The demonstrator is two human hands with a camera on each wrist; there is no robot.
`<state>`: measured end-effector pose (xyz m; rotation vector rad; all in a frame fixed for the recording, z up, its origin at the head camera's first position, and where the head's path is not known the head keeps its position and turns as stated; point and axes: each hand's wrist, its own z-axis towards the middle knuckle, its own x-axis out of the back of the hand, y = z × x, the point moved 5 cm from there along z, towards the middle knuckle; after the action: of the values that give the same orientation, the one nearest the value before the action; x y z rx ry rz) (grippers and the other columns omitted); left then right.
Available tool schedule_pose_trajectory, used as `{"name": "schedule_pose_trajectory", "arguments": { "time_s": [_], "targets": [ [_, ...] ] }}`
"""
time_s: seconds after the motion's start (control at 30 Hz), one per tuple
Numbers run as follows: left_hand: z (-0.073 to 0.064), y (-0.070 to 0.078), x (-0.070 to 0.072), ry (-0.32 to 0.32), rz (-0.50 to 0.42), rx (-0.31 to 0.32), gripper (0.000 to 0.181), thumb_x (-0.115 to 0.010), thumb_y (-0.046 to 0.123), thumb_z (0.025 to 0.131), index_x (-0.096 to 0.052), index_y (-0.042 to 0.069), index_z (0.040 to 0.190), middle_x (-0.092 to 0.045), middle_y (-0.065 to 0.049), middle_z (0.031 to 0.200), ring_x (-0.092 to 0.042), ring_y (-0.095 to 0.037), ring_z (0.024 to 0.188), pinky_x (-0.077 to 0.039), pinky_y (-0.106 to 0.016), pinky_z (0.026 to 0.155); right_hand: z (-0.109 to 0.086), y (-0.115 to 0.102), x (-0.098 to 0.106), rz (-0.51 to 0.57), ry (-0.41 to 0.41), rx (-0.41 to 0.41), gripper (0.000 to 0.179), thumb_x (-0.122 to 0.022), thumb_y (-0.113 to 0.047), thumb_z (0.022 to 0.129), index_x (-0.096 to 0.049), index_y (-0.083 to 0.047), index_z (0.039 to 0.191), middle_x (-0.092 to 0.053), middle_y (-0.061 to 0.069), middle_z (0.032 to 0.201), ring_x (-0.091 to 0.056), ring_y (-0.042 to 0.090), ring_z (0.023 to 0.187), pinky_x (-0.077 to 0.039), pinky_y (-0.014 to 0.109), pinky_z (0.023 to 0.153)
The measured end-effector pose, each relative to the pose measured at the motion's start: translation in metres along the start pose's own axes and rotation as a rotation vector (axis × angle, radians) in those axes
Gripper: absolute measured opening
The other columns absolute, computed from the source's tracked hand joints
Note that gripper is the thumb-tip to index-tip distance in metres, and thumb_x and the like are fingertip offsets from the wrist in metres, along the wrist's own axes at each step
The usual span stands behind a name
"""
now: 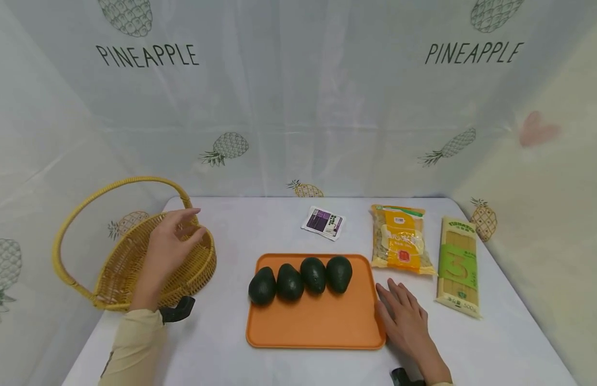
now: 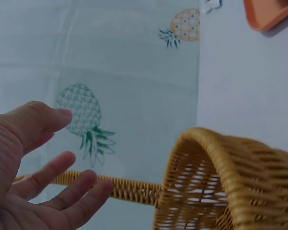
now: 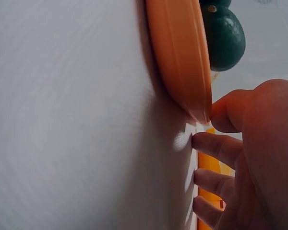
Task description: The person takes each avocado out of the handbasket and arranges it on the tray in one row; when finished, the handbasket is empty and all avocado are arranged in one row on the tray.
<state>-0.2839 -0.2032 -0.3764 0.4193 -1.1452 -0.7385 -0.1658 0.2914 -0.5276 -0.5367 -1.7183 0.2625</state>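
Observation:
My left hand [image 1: 170, 244] is over the yellow wicker basket [image 1: 207, 268], beside the right end of its arched handle [image 1: 120, 183]. Thumb and fingers are apart with nothing between them; in the left wrist view the fingers [image 2: 69, 194] overlap the handle, and contact cannot be told. My right hand [image 1: 405, 319] rests on the table with fingers spread, at the right edge of an orange tray [image 1: 313, 327]. Its thumb [image 3: 228, 110] is at the tray's rim, seemingly touching it. Several dark green avocados [image 1: 290, 282] lie in a row along the tray's back half.
A small white and purple packet [image 1: 323, 223] lies behind the tray. To the right are a yellow bag of dry food [image 1: 402, 238] and a long pack of noodles [image 1: 459, 268]. A pineapple-printed curtain [image 1: 298, 107] hangs behind the white table [image 1: 216, 343].

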Motion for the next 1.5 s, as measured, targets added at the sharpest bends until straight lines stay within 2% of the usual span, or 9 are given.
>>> {"name": "schedule_pose_trajectory", "arguments": {
  "time_s": [0.1,0.13,0.23,0.37,0.5,0.73,0.93,1.17,1.5],
  "targets": [
    [0.001,-0.007,0.005,-0.038,0.027,0.026,0.047,-0.074,0.011,0.102,-0.061,0.003,0.146,-0.059,-0.025,0.142,-0.06,-0.045,0.13,-0.058,-0.052,0.103,0.0,-0.001,0.001,-0.006,-0.007,-0.003,0.056,-0.05,-0.04,0.113,-0.047,-0.014,0.163,-0.026,0.022,0.176,-0.013,0.05,0.162,-0.017,0.082,0.12],
    [0.0,-0.009,0.007,-0.053,0.031,0.035,0.048,-0.074,0.012,0.102,-0.06,0.002,0.147,-0.058,-0.026,0.144,-0.058,-0.047,0.132,-0.055,-0.059,0.103,0.0,-0.001,0.001,-0.008,-0.008,-0.004,0.056,-0.05,-0.04,0.113,-0.047,-0.014,0.163,-0.026,0.022,0.176,-0.013,0.05,0.162,-0.017,0.082,0.121],
    [-0.001,-0.017,0.013,-0.111,0.057,0.061,0.047,-0.072,0.013,0.103,-0.059,0.001,0.147,-0.056,-0.028,0.147,-0.055,-0.05,0.135,-0.055,-0.065,0.103,0.0,-0.002,0.002,-0.011,-0.006,0.003,0.056,-0.05,-0.039,0.113,-0.047,-0.014,0.163,-0.026,0.022,0.176,-0.013,0.05,0.162,-0.018,0.082,0.121],
    [0.003,-0.029,0.021,-0.208,0.109,0.097,0.045,-0.072,0.013,0.104,-0.06,0.001,0.145,-0.055,-0.031,0.145,-0.055,-0.055,0.133,-0.056,-0.068,0.102,0.0,-0.003,0.003,-0.011,-0.002,0.017,0.056,-0.05,-0.039,0.113,-0.047,-0.014,0.162,-0.027,0.022,0.176,-0.013,0.049,0.162,-0.018,0.082,0.12],
    [0.014,-0.041,0.026,-0.315,0.15,0.13,0.048,-0.07,0.02,0.106,-0.058,0.002,0.148,-0.056,-0.033,0.146,-0.053,-0.06,0.133,-0.052,-0.072,0.1,0.001,-0.003,0.005,-0.011,0.0,0.014,0.056,-0.049,-0.039,0.113,-0.047,-0.014,0.163,-0.026,0.022,0.176,-0.013,0.049,0.162,-0.018,0.082,0.12],
    [0.032,-0.056,0.023,-0.463,0.177,0.133,0.056,-0.072,0.021,0.104,-0.053,-0.002,0.152,-0.053,-0.035,0.152,-0.048,-0.064,0.137,-0.046,-0.076,0.106,0.0,-0.001,0.007,-0.01,-0.008,-0.006,0.056,-0.049,-0.039,0.113,-0.046,-0.013,0.163,-0.025,0.022,0.176,-0.012,0.05,0.162,-0.016,0.082,0.121],
    [0.04,-0.072,0.019,-0.513,0.245,0.163,0.061,-0.071,0.021,0.104,-0.049,-0.007,0.154,-0.049,-0.04,0.153,-0.045,-0.064,0.139,-0.045,-0.076,0.107,0.0,0.0,0.006,0.001,-0.003,-0.009,0.056,-0.049,-0.039,0.113,-0.047,-0.013,0.163,-0.025,0.022,0.176,-0.012,0.049,0.162,-0.016,0.082,0.12],
    [0.041,-0.089,0.017,-0.53,0.325,0.2,0.061,-0.073,0.016,0.1,-0.049,-0.014,0.148,-0.047,-0.045,0.148,-0.047,-0.065,0.133,-0.047,-0.074,0.104,-0.001,0.0,0.002,0.011,0.0,-0.009,0.055,-0.049,-0.038,0.113,-0.047,-0.014,0.162,-0.026,0.022,0.176,-0.012,0.049,0.162,-0.016,0.082,0.12],
    [0.039,-0.108,0.02,-0.612,0.284,0.209,0.07,-0.08,0.006,0.091,-0.047,-0.016,0.149,-0.042,-0.046,0.151,-0.041,-0.067,0.137,-0.045,-0.075,0.109,-0.002,-0.001,0.0,0.023,0.003,-0.003,0.055,-0.049,-0.039,0.114,-0.047,-0.014,0.162,-0.026,0.021,0.176,-0.012,0.049,0.162,-0.016,0.082,0.12]
  ]
}}
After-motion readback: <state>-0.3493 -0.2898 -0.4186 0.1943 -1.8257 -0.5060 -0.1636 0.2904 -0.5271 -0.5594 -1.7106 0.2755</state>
